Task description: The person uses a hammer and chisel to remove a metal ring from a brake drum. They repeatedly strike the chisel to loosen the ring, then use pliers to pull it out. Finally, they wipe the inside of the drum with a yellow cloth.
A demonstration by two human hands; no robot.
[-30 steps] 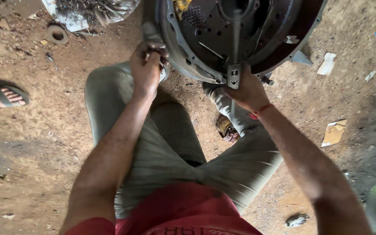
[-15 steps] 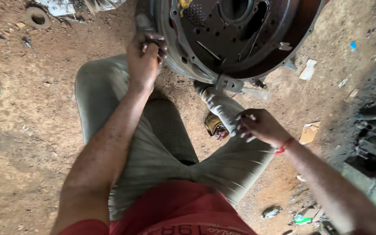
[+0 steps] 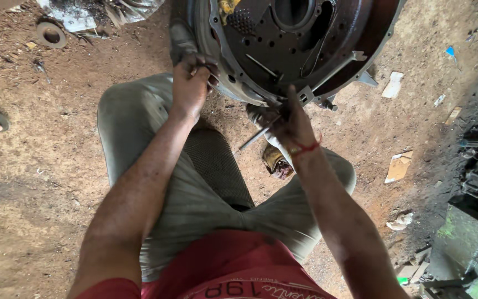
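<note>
I see left hand (image 3: pixel 190 83) fisted on housing rim (image 3: pixel 208 41); right hand (image 3: pixel 293 123), arm outstretched, clenches a thin rod (image 3: pixel 254 138).

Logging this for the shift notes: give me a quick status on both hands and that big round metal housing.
Left hand gripping housing rim. Right hand at lower rim, closed on thin metal rod. Housing on dirt ground between knees. Nothing blocking.

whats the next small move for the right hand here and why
Probably seat the thin metal rod against the lower rim of the round housing. The right hand grips the rod right at that rim, and the left hand already braces the housing's edge, so it looks steadied for it.
</note>
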